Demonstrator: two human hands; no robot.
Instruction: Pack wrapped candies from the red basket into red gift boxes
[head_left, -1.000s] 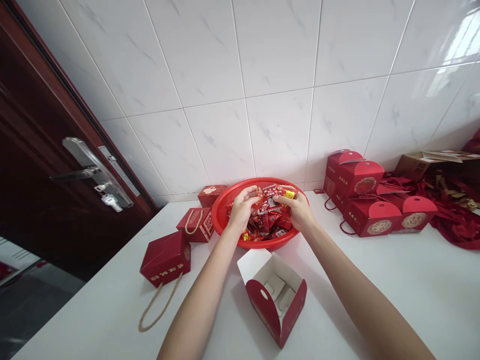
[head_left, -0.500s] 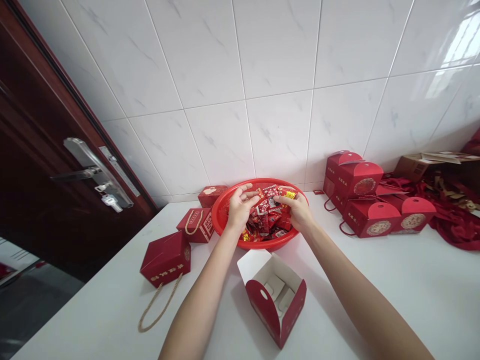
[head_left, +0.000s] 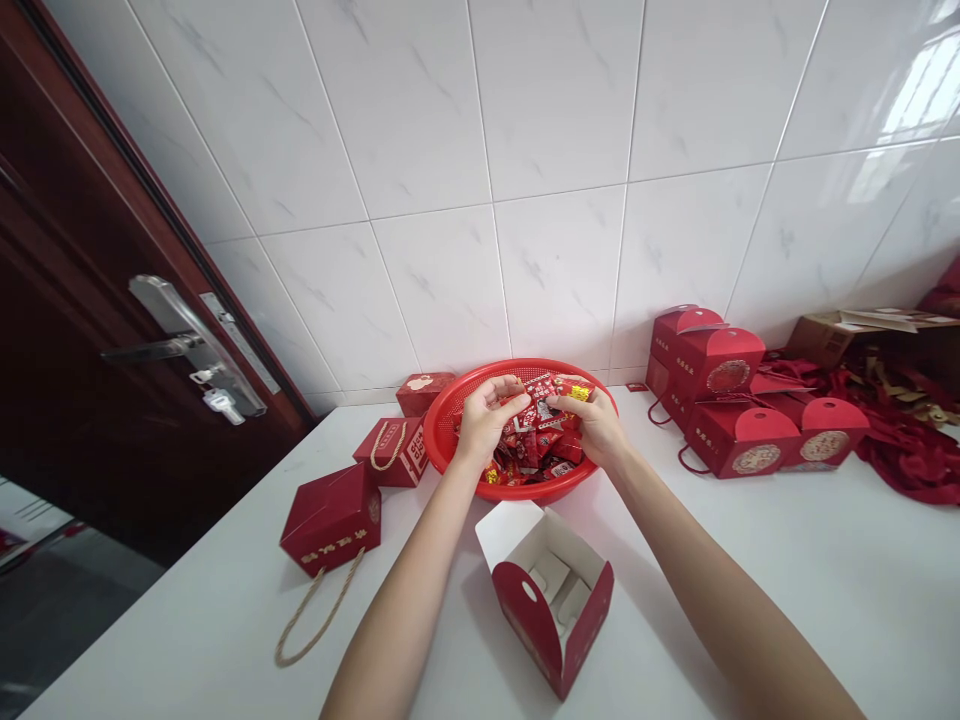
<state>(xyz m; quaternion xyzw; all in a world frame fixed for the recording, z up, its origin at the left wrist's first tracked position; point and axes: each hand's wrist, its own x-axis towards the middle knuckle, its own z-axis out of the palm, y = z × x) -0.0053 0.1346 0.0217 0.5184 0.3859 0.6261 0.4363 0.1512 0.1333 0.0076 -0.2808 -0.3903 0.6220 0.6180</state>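
Over a red plastic basket (head_left: 442,445), both my hands are at red wrapped candies (head_left: 541,402). My right hand (head_left: 598,425) pinches several of the wrapped pieces, one with gold on its wrapper, between thumb and fingers. Thumb and fingers of my left hand (head_left: 484,420) close on the left end of the same bunch; exactly which piece they grip is partly hidden. More red candies (head_left: 536,455) lie in the basket below. In front of it, an open red gift box (head_left: 555,610) stands with its flaps up and white inside showing.
Closed red boxes with rope handles (head_left: 334,515) stand left of the basket. Several red boxes (head_left: 739,435) are stacked at the right, by red cloth (head_left: 911,460) and a cardboard box (head_left: 825,335). A tiled wall (head_left: 555,250) backs the white table (head_left: 840,580).
My left hand's fingers have moved right and closed in on the candies. My right hand still pinches its pieces, nearly in the same spot.
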